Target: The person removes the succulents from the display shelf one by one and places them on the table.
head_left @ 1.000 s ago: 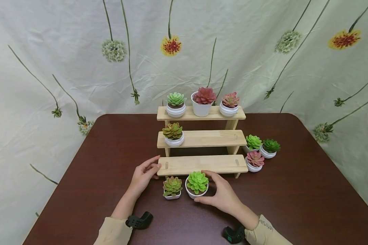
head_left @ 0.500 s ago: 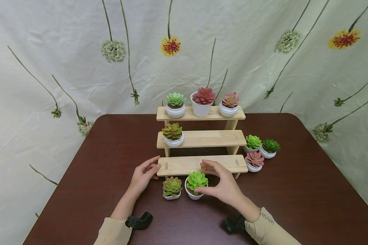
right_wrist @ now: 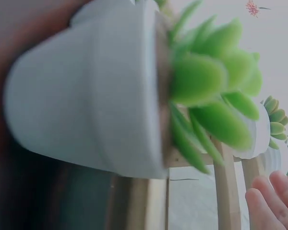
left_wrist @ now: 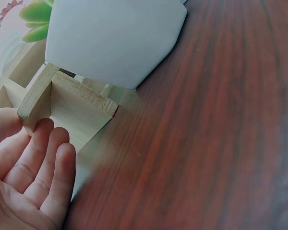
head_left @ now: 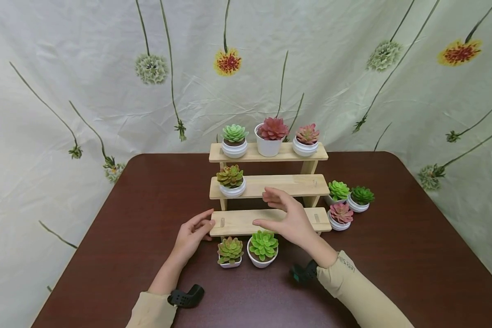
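Note:
In the head view a three-tier wooden shelf (head_left: 270, 222) stands mid-table. The left hand (head_left: 190, 234) grips the left end of its lowest board; in the left wrist view thumb and fingers (left_wrist: 31, 172) pinch the board end (left_wrist: 36, 98). The right hand (head_left: 289, 218) is above the lowest board, fingers parted, holding nothing. In front of the shelf stand a bright green succulent in a white round pot (head_left: 263, 248), large in the right wrist view (right_wrist: 86, 91), and a reddish-green one in a white pot (head_left: 230, 251).
Three succulents stand on the top board: pale green (head_left: 234, 139), dark red (head_left: 270, 136), pink (head_left: 306, 140). A brownish-green one (head_left: 231, 180) is at the middle board's left. Right of the shelf are three more: light green (head_left: 338, 191), dark green (head_left: 361, 198), pink (head_left: 340, 215).
The right hand has let go of the bright green succulent's pot and moved up and away over the shelf's lowest board. The left hand has not visibly moved.

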A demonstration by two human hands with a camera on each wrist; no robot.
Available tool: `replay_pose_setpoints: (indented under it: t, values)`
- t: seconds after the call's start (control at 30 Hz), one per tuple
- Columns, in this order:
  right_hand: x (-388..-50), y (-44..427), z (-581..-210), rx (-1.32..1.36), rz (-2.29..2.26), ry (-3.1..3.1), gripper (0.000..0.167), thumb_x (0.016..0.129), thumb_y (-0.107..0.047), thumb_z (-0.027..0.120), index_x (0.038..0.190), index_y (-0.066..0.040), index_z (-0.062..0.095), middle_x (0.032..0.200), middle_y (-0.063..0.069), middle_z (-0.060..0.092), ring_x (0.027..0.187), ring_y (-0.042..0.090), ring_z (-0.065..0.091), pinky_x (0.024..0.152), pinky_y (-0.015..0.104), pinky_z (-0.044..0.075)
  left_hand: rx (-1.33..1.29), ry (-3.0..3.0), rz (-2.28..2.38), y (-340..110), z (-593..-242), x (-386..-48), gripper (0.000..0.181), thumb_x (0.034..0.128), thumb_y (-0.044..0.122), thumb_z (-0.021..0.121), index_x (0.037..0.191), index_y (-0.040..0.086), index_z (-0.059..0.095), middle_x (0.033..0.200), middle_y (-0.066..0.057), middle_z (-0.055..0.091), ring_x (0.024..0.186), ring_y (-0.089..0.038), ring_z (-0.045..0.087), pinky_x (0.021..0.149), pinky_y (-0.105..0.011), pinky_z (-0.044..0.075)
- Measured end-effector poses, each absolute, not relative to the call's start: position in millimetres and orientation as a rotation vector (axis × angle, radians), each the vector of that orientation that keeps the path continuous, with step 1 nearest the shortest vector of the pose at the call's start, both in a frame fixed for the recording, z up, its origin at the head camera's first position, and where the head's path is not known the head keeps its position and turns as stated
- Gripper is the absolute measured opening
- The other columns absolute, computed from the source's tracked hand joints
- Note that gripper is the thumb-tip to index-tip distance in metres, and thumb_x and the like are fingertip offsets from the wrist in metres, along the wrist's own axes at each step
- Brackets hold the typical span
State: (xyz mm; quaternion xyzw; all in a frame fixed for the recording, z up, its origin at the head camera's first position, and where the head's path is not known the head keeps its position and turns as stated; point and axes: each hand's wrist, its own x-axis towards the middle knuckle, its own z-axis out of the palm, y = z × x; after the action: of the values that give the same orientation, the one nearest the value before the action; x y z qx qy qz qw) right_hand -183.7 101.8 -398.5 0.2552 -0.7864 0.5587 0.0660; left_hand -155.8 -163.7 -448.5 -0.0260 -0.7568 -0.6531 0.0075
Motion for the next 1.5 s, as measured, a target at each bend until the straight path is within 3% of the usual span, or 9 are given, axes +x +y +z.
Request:
replay_pose_setpoints:
  t: [0.13, 0.37, 0.57, 0.73, 1.03, 1.5]
  values:
    - [-194, 97, -391, 0.745, 1.699, -2.397, 0.075, 0.07, -0.017, 0.085, 0.133, 0.001, 0.048, 0.121, 0.015, 0.057, 0.109, 0.023, 0.058, 0.094, 0.026, 0.045, -0.087, -2.365, -2.045, -164, -448, -156, 0.041, 0.0921, 0.005, 0.058, 0.131, -0.005, 0.051, 0.095, -0.021, 0.064, 0.073, -0.013, 0.061, 0.064, -0.03, 0.055]
    - [-202, 85, -374, 0.716, 1.719, -2.483, 0.076, 0.072, -0.012, 0.082, 0.135, 0.003, 0.043, 0.125, 0.021, 0.054, 0.113, 0.031, 0.056, 0.098, 0.038, 0.043, -0.101, -2.357, -2.045, -162, -447, -156, 0.041, 0.092, 0.004, 0.058, 0.131, -0.006, 0.051, 0.095, -0.022, 0.064, 0.071, -0.013, 0.06, 0.064, -0.03, 0.055]
    - [-217, 76, -377, 0.716, 1.699, -2.534, 0.08, 0.07, -0.024, 0.084, 0.137, -0.006, 0.043, 0.128, 0.013, 0.054, 0.115, 0.023, 0.055, 0.098, 0.032, 0.043, -0.08, -2.367, -2.038, -164, -451, -158, 0.041, 0.092, 0.004, 0.058, 0.131, -0.006, 0.051, 0.094, -0.019, 0.064, 0.07, -0.014, 0.061, 0.064, -0.03, 0.055]
    - [-225, 69, -370, 0.755, 1.615, -2.63, 0.085, 0.07, -0.029, 0.084, 0.139, -0.006, 0.04, 0.132, 0.011, 0.05, 0.118, 0.021, 0.052, 0.099, 0.03, 0.041, -0.062, -2.339, -2.079, -169, -468, -165, 0.042, 0.0918, 0.007, 0.06, 0.131, -0.002, 0.052, 0.094, -0.017, 0.065, 0.069, -0.015, 0.061, 0.063, -0.03, 0.055]
    - [-235, 62, -370, 0.825, 1.495, -2.663, 0.081, 0.072, -0.027, 0.083, 0.137, -0.002, 0.043, 0.13, 0.012, 0.052, 0.115, 0.022, 0.053, 0.099, 0.031, 0.042, -0.093, -2.329, -2.029, -170, -478, -169, 0.042, 0.0912, 0.014, 0.062, 0.13, 0.001, 0.054, 0.092, -0.016, 0.065, 0.068, -0.015, 0.061, 0.062, -0.029, 0.055]
    - [-242, 56, -382, 0.825, 1.478, -2.658, 0.075, 0.076, -0.028, 0.08, 0.138, -0.007, 0.043, 0.132, 0.012, 0.052, 0.115, 0.023, 0.053, 0.098, 0.034, 0.042, -0.051, -2.341, -2.074, -171, -473, -167, 0.042, 0.0917, 0.01, 0.061, 0.131, 0.0, 0.053, 0.094, -0.017, 0.065, 0.068, -0.016, 0.061, 0.063, -0.029, 0.055]
